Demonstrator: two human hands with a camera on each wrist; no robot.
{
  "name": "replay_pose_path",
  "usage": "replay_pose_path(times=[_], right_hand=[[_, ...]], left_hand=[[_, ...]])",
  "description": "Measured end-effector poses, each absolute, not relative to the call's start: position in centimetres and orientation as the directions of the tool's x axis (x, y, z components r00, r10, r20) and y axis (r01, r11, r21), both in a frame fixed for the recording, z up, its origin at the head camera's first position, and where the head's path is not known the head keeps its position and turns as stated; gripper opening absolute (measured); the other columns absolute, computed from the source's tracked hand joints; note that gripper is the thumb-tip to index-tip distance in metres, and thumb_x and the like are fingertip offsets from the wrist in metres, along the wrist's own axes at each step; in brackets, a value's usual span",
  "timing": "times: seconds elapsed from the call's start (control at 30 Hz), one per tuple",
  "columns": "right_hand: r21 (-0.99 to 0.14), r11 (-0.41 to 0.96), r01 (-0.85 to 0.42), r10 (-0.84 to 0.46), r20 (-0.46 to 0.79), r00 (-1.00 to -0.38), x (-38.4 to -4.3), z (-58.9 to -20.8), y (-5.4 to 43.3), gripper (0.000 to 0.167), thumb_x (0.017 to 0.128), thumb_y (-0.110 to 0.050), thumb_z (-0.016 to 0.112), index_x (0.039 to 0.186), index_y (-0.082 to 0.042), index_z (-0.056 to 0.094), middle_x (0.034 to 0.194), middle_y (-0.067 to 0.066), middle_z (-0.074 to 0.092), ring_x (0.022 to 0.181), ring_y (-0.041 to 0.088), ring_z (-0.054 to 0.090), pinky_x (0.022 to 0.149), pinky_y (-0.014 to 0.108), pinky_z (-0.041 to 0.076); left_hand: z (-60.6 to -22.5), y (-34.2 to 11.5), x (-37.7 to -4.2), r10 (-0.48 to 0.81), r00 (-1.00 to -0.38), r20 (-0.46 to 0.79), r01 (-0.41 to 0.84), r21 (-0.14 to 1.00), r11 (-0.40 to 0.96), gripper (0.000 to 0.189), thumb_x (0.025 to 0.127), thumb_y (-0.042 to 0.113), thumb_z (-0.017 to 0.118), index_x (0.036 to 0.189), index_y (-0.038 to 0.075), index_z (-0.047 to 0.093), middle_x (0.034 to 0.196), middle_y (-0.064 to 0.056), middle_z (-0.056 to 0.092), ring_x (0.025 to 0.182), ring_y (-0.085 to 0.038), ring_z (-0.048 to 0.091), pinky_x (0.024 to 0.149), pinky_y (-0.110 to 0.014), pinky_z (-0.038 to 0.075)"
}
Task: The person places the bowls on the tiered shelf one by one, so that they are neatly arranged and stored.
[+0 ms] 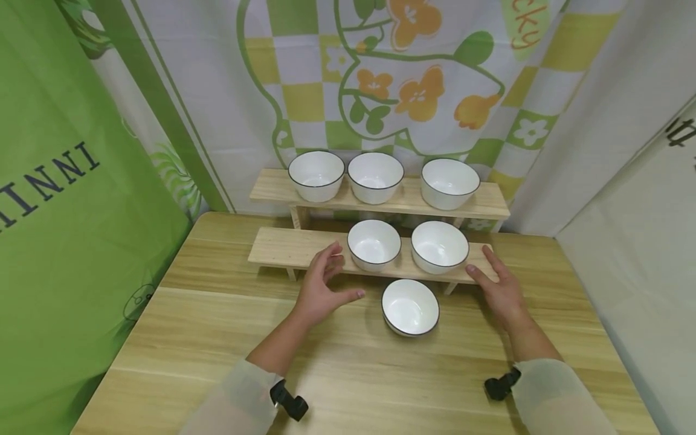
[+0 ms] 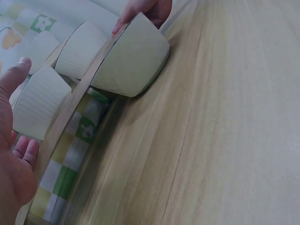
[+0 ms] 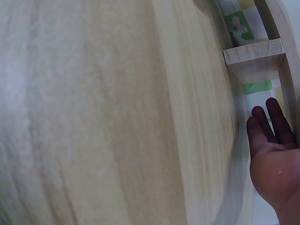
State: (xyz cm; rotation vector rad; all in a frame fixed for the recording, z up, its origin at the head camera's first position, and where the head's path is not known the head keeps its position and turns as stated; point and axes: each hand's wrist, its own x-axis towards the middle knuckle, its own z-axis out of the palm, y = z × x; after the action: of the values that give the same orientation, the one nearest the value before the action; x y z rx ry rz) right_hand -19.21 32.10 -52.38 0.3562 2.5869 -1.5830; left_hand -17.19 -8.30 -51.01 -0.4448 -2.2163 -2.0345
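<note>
Two white bowls with dark rims, a left one (image 1: 374, 244) and a right one (image 1: 440, 246), stand on the lower wooden shelf (image 1: 288, 244). A third white bowl (image 1: 410, 307) is on the table in front of them. My left hand (image 1: 322, 290) is beside the left shelf bowl, thumb and fingers spread, holding nothing. At the shelf's right end is my right hand (image 1: 501, 289), its thumb by the front edge. In the right wrist view that hand's fingers (image 3: 275, 122) extend fairly straight beside the shelf; whether they touch it is unclear.
Behind, a higher wooden shelf (image 1: 348, 204) carries three more white bowls, left (image 1: 316, 176), middle (image 1: 376, 178) and right (image 1: 450, 184). A patterned curtain (image 1: 304, 72) hangs behind it. Green cloth (image 1: 65, 241) borders the wooden table (image 1: 380, 386) on the left.
</note>
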Motion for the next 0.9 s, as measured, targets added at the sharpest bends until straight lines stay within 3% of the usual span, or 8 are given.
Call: replay_pose_path(times=[0.07, 0.17, 0.3, 0.43, 0.63, 0.9], right_hand=[[-0.869, 0.430, 0.244, 0.153, -0.196, -0.969, -19.2, -52.4, 32.2, 0.092, 0.093, -0.067, 0.065, 0.166, -0.039, 0.016, 0.172, 0.015, 0.008, 0.156, 0.046, 0.004, 0.123, 0.067, 0.007], [-0.870, 0.427, 0.245, 0.154, -0.197, -0.968, -19.2, -52.4, 32.2, 0.092, 0.093, -0.067, 0.065, 0.166, -0.038, 0.017, 0.173, 0.014, 0.008, 0.156, 0.046, 0.004, 0.123, 0.067, 0.007], [-0.873, 0.423, 0.243, 0.152, -0.196, -0.969, -19.2, -52.3, 32.2, 0.092, 0.093, -0.066, 0.065, 0.166, -0.038, 0.017, 0.173, 0.013, 0.008, 0.157, 0.044, 0.003, 0.123, 0.066, 0.007], [-0.877, 0.421, 0.230, 0.152, -0.182, -0.971, -19.2, -52.4, 32.2, 0.091, 0.094, -0.065, 0.066, 0.166, -0.036, 0.018, 0.173, 0.012, 0.009, 0.157, 0.044, 0.004, 0.124, 0.065, 0.007], [-0.880, 0.424, 0.216, 0.152, -0.167, -0.974, -19.3, -52.5, 32.1, 0.091, 0.095, -0.063, 0.066, 0.166, -0.034, 0.019, 0.172, 0.012, 0.011, 0.157, 0.043, 0.005, 0.124, 0.064, 0.008], [-0.875, 0.424, 0.232, 0.157, -0.181, -0.971, -19.3, -52.6, 32.1, 0.091, 0.094, -0.064, 0.066, 0.166, -0.036, 0.018, 0.173, 0.011, 0.008, 0.157, 0.043, 0.004, 0.124, 0.065, 0.007]], left_hand=[[-50.6, -8.3, -16.9, 0.149, -0.948, 0.280, 0.291, 0.955, 0.056, 0.104, 0.069, -0.002, 0.096, 0.156, 0.001, 0.040, 0.151, -0.022, 0.046, 0.134, -0.044, 0.048, 0.112, -0.053, 0.044], [-50.7, -8.3, -16.8, 0.150, -0.947, 0.284, 0.297, 0.952, 0.071, 0.099, 0.068, 0.000, 0.097, 0.152, -0.001, 0.044, 0.147, -0.024, 0.049, 0.130, -0.044, 0.050, 0.109, -0.056, 0.046], [-51.3, -8.4, -16.8, 0.148, -0.950, 0.276, 0.294, 0.950, 0.110, 0.091, 0.068, 0.011, 0.100, 0.145, 0.005, 0.053, 0.142, -0.012, 0.055, 0.124, -0.032, 0.056, 0.105, -0.050, 0.050], [-51.8, -8.2, -16.6, 0.162, -0.950, 0.267, 0.290, 0.946, 0.146, 0.083, 0.068, 0.016, 0.100, 0.139, 0.007, 0.058, 0.132, -0.007, 0.060, 0.119, -0.034, 0.057, 0.101, -0.047, 0.052], [-52.7, -8.1, -16.6, 0.208, -0.943, 0.262, 0.297, 0.941, 0.163, 0.076, 0.068, 0.015, 0.100, 0.133, 0.008, 0.062, 0.128, -0.009, 0.060, 0.116, -0.040, 0.057, 0.099, -0.048, 0.053], [-53.1, -7.9, -16.5, 0.272, -0.937, 0.221, 0.269, 0.951, 0.151, 0.066, 0.072, 0.014, 0.098, 0.129, 0.008, 0.064, 0.129, -0.023, 0.060, 0.118, -0.042, 0.058, 0.102, -0.047, 0.052]])
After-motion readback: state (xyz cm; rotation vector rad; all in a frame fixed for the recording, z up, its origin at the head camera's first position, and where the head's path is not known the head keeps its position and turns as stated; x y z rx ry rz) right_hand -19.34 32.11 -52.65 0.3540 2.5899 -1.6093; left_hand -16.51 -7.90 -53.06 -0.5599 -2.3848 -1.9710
